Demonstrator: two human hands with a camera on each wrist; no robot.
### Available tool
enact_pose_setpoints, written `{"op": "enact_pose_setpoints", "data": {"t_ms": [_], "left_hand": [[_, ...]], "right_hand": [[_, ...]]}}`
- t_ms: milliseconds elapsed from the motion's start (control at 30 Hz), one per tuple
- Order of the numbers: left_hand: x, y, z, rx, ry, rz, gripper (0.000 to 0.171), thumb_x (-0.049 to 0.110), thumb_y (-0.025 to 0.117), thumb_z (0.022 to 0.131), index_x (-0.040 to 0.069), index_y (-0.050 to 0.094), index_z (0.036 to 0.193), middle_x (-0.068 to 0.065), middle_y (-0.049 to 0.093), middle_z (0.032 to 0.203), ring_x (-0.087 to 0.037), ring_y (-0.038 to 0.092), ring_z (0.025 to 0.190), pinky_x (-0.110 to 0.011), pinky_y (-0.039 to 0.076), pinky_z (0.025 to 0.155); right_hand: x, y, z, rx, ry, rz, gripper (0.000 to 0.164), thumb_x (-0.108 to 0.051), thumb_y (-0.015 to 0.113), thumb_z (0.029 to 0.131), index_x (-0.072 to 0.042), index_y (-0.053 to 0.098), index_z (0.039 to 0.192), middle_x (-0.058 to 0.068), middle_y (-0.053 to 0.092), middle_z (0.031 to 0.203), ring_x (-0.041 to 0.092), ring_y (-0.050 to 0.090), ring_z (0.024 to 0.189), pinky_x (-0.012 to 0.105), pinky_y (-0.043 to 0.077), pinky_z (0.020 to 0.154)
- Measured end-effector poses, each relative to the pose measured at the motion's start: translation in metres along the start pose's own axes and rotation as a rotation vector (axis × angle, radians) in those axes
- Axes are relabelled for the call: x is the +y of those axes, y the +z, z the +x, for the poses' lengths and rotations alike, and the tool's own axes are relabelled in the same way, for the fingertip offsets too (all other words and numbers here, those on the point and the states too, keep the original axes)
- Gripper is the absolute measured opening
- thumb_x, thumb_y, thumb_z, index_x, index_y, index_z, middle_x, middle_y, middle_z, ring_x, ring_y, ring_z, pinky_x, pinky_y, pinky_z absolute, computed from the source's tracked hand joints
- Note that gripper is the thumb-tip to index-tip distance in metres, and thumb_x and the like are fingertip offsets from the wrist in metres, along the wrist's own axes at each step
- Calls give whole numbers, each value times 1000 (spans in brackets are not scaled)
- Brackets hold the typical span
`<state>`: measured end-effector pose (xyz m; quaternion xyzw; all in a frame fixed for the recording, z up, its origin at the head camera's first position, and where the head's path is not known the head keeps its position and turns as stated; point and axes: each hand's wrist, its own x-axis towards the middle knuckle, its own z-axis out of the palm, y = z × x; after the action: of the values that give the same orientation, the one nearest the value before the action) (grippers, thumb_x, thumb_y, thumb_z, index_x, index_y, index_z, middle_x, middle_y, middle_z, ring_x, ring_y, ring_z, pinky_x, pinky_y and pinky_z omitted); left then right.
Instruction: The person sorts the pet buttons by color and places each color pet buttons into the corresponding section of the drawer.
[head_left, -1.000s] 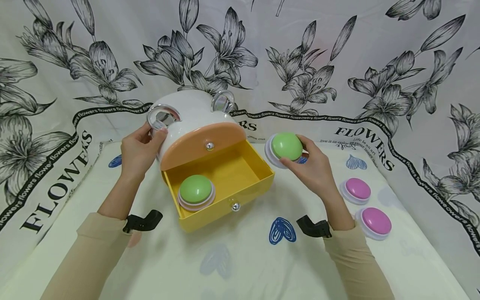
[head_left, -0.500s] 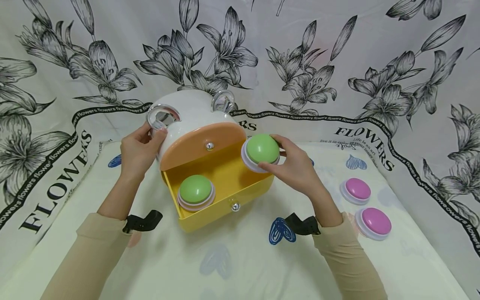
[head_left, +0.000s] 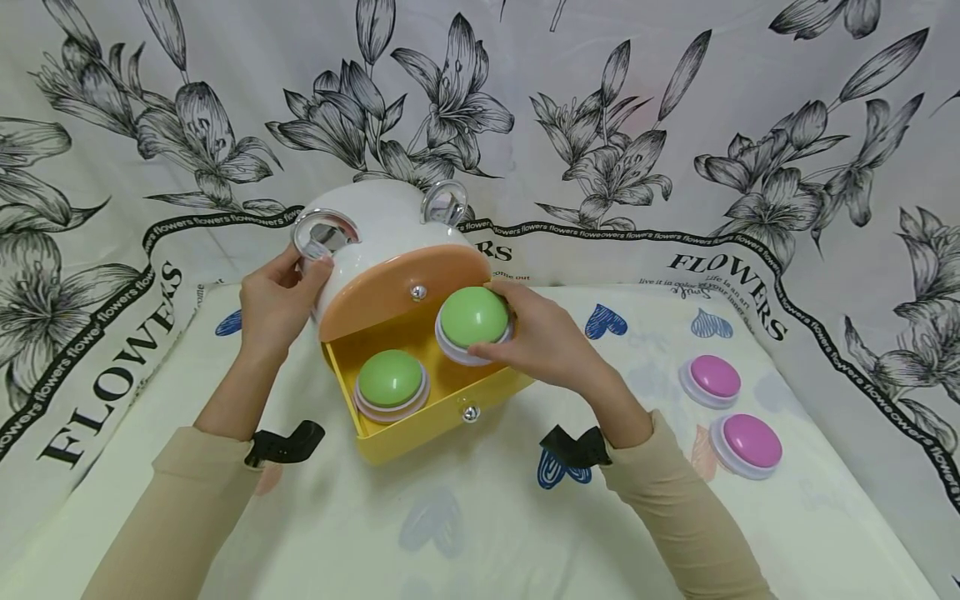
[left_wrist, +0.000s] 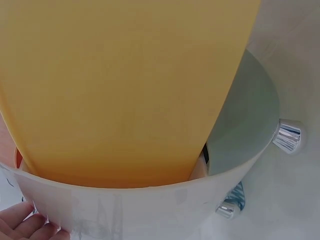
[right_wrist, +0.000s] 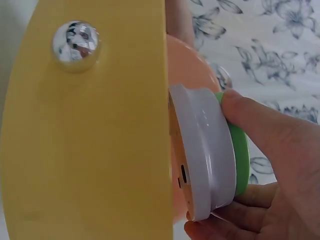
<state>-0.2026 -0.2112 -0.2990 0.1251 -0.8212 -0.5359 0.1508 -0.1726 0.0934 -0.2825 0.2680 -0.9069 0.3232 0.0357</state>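
Observation:
A white rounded drawer box (head_left: 375, 208) with clear ring-shaped ears stands on the cloth. Its orange upper drawer front (head_left: 408, 287) is in, and its yellow lower drawer (head_left: 420, 437) is pulled out. My left hand (head_left: 277, 300) grips the box's left side beneath the ear; in the left wrist view its fingers (left_wrist: 30, 225) lie against the white shell. In the yellow drawer's left part sits a green push button (head_left: 390, 379) on a white base. My right hand (head_left: 543, 333) holds a second green button (head_left: 474, 318) by its rim, slightly tilted, over the drawer's right part.
Two pink buttons (head_left: 715, 377) on white bases lie on the right of the heart-patterned cloth (head_left: 487, 533). A flower-printed curtain (head_left: 600, 83) rises behind the box. The drawer has a silver knob (head_left: 470, 414) at its front.
My right hand has carried the green button leftward and lower, from beside the drawer to over its right part. My left hand and the box have stayed in place.

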Motion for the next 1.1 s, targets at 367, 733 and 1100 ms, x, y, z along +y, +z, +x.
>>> {"op": "enact_pose_setpoints", "data": {"t_ms": [367,733,1100], "left_hand": [[0,0,0,4,12,7,64,52,57,83,24,42,139,-2,50,135,-13,51,109,-22,49,86],[1,1,-1,7,6,9,64,52,57,83,23,42,139,-3,52,133,-12,51,101,-16,50,80],[1,0,0,7,-9,20,65,55,56,83,25,42,139,-2,51,134,-13,49,103,-20,50,84]], "right_hand": [[-3,16,12,-114,-7,-76,65,-33,77,73,-5,49,124,3,59,111,16,57,98,29,50,89],[-1,25,27,-205,65,-188,60,-39,75,73,-6,52,118,1,60,99,15,57,85,28,50,77],[3,29,35,-308,104,-236,57,-40,72,76,-5,52,115,2,60,96,16,56,83,28,49,75]]}}
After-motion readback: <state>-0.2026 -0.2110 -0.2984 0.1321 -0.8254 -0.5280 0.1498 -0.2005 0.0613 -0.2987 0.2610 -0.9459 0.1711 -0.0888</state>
